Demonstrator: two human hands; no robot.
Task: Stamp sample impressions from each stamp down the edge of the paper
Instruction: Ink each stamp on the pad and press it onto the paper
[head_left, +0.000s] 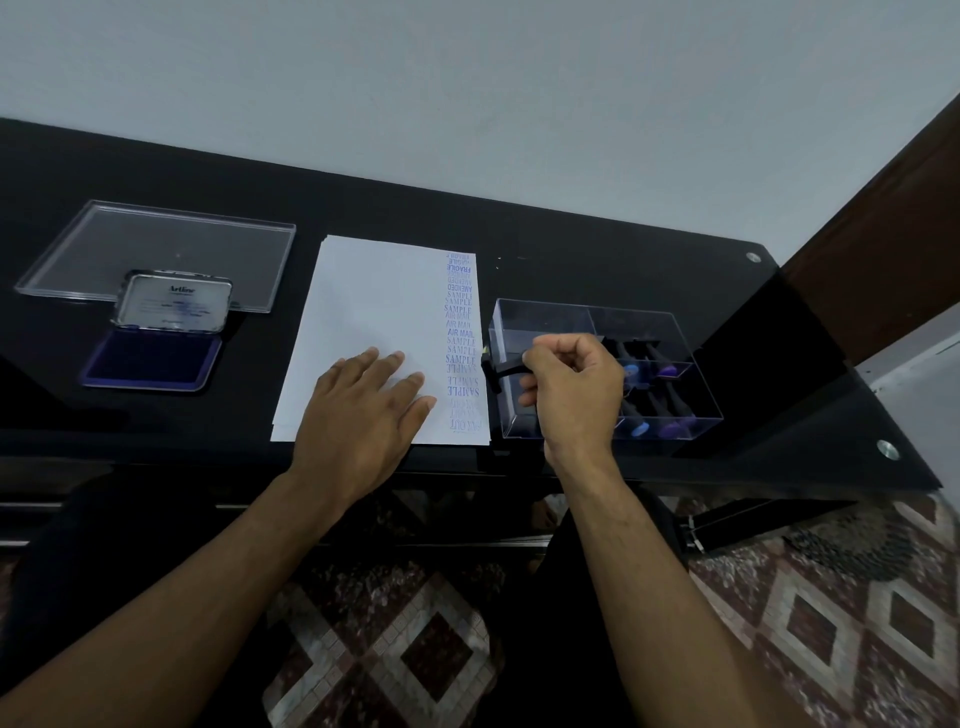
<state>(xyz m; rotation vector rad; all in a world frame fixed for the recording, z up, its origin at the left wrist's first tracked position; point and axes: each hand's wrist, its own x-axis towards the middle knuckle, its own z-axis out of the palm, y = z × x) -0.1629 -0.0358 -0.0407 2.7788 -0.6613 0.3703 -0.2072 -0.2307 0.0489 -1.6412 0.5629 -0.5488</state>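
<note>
A: The left hand lay flat, fingers spread, on the paper at frame centre; the right hand pinched a black stamp beside the clear box.

B: It probably needed square, firm pressing. One ink pad was at the left; four stamps seemingly remained boxed.

this looks like a home room. a black glass desk stands against a plain wall. below the desk lies a patterned carpet.
</note>
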